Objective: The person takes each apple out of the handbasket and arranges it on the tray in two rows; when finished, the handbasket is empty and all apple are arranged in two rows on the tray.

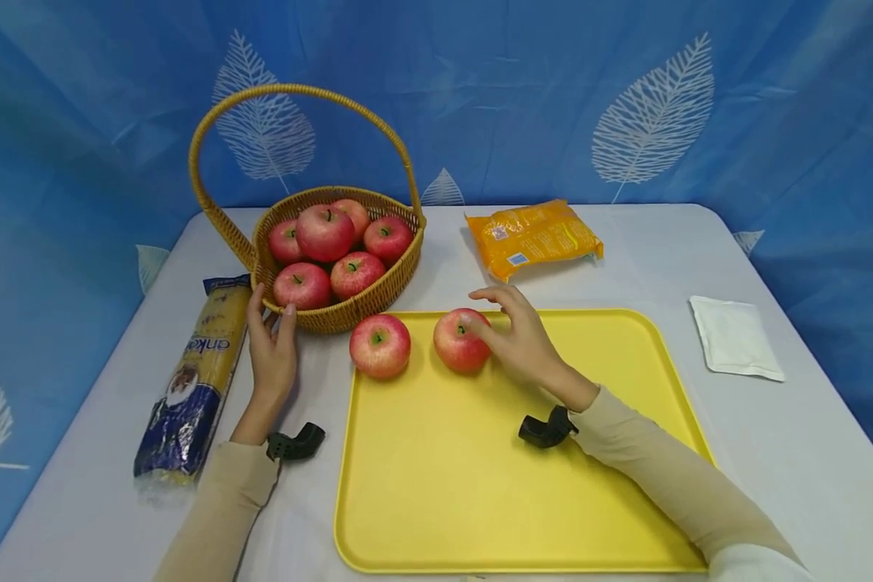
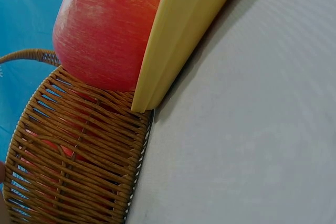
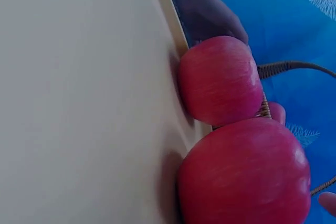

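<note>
A wicker basket (image 1: 349, 311) with a tall handle holds several red apples (image 1: 325, 232) at the back left of the table. My left hand (image 1: 272, 319) rests against the basket's (image 2: 73, 156) near side, fingers straight. Two more apples lie at the far left end of a yellow tray (image 1: 480, 485). My right hand (image 1: 496, 319) grips the right one (image 1: 457, 347), with a fingertip (image 3: 277, 113) showing past that apple (image 3: 247, 177). The left one (image 1: 380, 346) sits alone by the tray's rim (image 2: 178, 35), and shows in both wrist views (image 2: 105, 30) (image 3: 220, 80).
A blue and yellow spaghetti packet (image 1: 196, 372) lies left of my left hand. An orange packet (image 1: 533, 236) is behind the tray and a white sachet (image 1: 735, 335) to its right. The grey table (image 1: 771, 436) ends at a blue leaf-print backdrop (image 1: 626, 97).
</note>
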The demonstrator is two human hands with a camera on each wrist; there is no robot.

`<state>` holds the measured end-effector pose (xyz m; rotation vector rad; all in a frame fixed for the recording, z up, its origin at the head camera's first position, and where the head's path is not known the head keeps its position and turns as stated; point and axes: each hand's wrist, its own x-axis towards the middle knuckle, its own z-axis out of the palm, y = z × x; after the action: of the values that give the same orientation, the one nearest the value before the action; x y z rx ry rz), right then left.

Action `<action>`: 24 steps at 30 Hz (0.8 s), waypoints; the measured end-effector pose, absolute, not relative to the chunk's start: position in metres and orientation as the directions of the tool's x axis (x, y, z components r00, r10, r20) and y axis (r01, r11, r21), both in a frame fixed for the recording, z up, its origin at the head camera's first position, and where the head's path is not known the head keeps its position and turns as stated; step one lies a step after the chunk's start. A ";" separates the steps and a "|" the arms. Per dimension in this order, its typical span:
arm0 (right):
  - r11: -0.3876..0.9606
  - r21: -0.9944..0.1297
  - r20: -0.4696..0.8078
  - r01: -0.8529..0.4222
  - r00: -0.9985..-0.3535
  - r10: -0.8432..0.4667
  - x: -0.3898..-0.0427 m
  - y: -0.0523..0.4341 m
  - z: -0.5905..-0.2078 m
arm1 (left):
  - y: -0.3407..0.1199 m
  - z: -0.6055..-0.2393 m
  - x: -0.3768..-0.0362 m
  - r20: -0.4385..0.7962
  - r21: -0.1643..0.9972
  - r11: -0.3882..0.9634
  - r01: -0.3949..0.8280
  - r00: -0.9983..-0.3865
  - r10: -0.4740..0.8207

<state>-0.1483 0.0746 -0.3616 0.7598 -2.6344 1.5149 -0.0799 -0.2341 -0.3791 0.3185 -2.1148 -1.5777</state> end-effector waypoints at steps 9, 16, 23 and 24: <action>0.376 -0.815 0.293 -0.441 -0.873 -0.390 -0.154 0.055 -0.345 | -0.228 -0.367 -0.078 0.228 0.939 0.335 0.071 -0.861 -0.455; 0.336 -0.802 0.357 -0.494 -0.847 -0.394 -0.157 0.033 -0.339 | -0.228 -0.368 -0.078 0.231 0.941 0.329 0.080 -0.861 -0.453; 0.319 -0.834 0.302 -0.451 -0.856 -0.420 -0.157 0.011 -0.329 | -0.229 -0.369 -0.077 0.220 0.943 0.326 0.068 -0.862 -0.457; 0.311 -0.841 0.293 -0.442 -0.857 -0.424 -0.157 0.008 -0.328 | -0.229 -0.369 -0.077 0.221 0.943 0.325 0.070 -0.862 -0.457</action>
<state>-0.1573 0.0078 -0.3279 0.8361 -2.5297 1.6326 -0.0769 -0.2287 -0.3688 0.3411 -2.1444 -1.5599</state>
